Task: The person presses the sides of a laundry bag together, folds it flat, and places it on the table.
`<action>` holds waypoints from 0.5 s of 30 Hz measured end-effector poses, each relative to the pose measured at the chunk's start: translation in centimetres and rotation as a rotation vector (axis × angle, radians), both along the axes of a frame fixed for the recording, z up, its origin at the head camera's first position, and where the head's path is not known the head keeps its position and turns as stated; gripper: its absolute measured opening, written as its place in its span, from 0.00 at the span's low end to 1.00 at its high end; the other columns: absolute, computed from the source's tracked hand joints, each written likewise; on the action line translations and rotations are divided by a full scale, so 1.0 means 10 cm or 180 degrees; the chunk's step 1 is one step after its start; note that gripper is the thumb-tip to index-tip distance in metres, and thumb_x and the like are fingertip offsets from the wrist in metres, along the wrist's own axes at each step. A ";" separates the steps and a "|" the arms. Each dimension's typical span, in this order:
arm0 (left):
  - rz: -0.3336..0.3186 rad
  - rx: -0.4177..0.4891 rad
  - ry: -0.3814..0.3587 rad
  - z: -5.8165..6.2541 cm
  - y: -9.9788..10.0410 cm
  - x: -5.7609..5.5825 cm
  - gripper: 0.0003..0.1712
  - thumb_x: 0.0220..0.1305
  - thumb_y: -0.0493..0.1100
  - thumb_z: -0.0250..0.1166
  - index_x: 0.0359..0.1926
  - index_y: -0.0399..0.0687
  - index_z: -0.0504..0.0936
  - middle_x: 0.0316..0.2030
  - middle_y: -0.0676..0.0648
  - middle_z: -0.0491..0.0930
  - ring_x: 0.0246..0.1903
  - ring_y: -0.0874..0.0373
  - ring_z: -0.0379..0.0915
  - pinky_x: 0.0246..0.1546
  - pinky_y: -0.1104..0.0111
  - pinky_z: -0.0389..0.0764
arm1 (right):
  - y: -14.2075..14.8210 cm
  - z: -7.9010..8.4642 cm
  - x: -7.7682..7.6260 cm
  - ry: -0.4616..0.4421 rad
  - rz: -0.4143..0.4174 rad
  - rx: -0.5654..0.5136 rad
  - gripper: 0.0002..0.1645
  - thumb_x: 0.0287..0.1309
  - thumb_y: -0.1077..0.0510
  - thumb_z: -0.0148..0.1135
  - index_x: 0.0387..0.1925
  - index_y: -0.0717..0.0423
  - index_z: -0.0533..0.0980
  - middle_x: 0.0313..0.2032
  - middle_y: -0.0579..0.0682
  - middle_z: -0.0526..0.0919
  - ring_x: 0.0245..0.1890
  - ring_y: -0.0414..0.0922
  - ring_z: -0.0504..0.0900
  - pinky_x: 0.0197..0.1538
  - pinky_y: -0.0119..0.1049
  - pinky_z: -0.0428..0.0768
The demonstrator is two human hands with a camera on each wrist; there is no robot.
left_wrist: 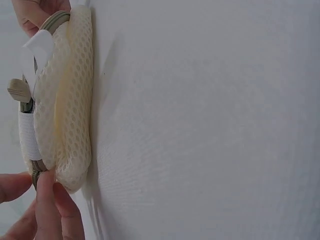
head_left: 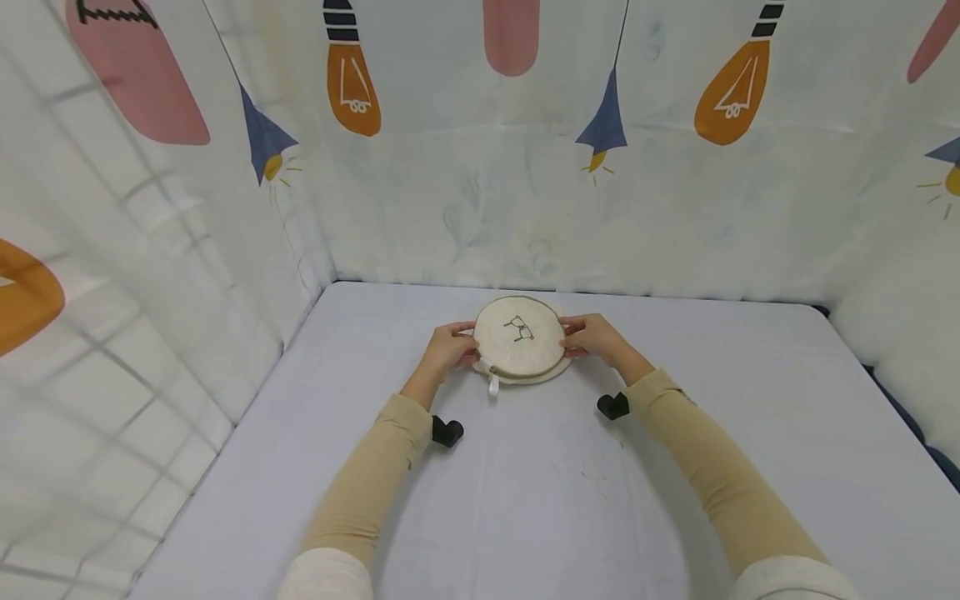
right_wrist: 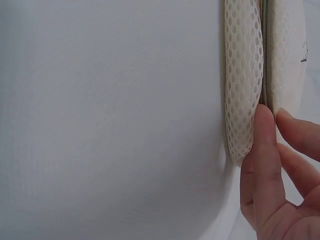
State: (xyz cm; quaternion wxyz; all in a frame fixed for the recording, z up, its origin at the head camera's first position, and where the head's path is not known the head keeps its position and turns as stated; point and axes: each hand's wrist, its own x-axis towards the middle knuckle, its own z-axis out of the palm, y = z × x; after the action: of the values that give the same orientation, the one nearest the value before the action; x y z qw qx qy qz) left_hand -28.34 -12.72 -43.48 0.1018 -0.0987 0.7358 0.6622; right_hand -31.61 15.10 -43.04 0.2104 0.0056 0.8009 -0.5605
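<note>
fingers [right_wrist: 266,150] on round mesh pouch [head_left: 510,354], perhaps zipped

A big white table [head_left: 517,533] has a few faint yellowish marks [head_left: 596,482] on it. Behind it is a white cloth [head_left: 420,225] with pictures. One orange light bulb [head_left: 354,92] is on the left and another orange bulb [head_left: 732,93] is on the right. Between them are a round-ended pink shape [head_left: 512,37] and a blue lamp [head_left: 604,121] on a thin string. Pale leaves [head_left: 467,218] show lower down. The left cloth [head_left: 225,225] has a big pink shape [head_left: 142,79] and grey criss-cross lines [head_left: 123,362].
</note>
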 end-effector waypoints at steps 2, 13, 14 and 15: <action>-0.0014 0.0029 -0.0013 0.00 -0.01 -0.01 0.31 0.65 0.27 0.59 0.70 0.37 0.74 0.50 0.37 0.80 0.32 0.61 0.76 0.33 0.75 0.83 | 0.00 0.00 0.01 0.0000 -0.0022 0.0013 0.36 0.68 0.71 0.61 0.75 0.64 0.63 0.57 0.62 0.70 0.33 0.40 0.81 0.44 0.32 0.86; -0.0026 0.0116 -0.0204 -0.03 -0.04 -0.02 0.31 0.66 0.26 0.60 0.70 0.37 0.73 0.46 0.41 0.81 0.31 0.61 0.76 0.33 0.74 0.84 | -0.01 -0.07 0.01 0.0057 0.0039 0.0067 0.36 0.68 0.71 0.62 0.74 0.65 0.63 0.57 0.63 0.72 0.32 0.39 0.81 0.41 0.30 0.86; -0.0029 0.0119 -0.0188 -0.03 -0.04 -0.03 0.31 0.65 0.26 0.60 0.70 0.36 0.73 0.45 0.41 0.81 0.31 0.62 0.75 0.32 0.74 0.84 | -0.01 -0.06 0.01 0.0068 0.0041 0.0083 0.36 0.68 0.71 0.62 0.74 0.65 0.63 0.57 0.63 0.71 0.32 0.39 0.81 0.42 0.30 0.86; -0.0028 0.0122 -0.0174 -0.02 -0.04 -0.05 0.31 0.65 0.25 0.60 0.69 0.36 0.73 0.44 0.42 0.81 0.30 0.62 0.75 0.31 0.75 0.83 | -0.01 -0.05 0.00 0.0074 0.0031 0.0091 0.36 0.68 0.71 0.62 0.74 0.65 0.64 0.58 0.64 0.71 0.32 0.39 0.81 0.42 0.30 0.86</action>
State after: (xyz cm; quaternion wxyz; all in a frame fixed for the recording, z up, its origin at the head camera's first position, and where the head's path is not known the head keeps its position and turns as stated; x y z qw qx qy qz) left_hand -28.82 -13.09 -43.69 0.1267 -0.1115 0.7204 0.6728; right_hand -31.59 14.95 -43.58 0.2037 -0.0018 0.8113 -0.5480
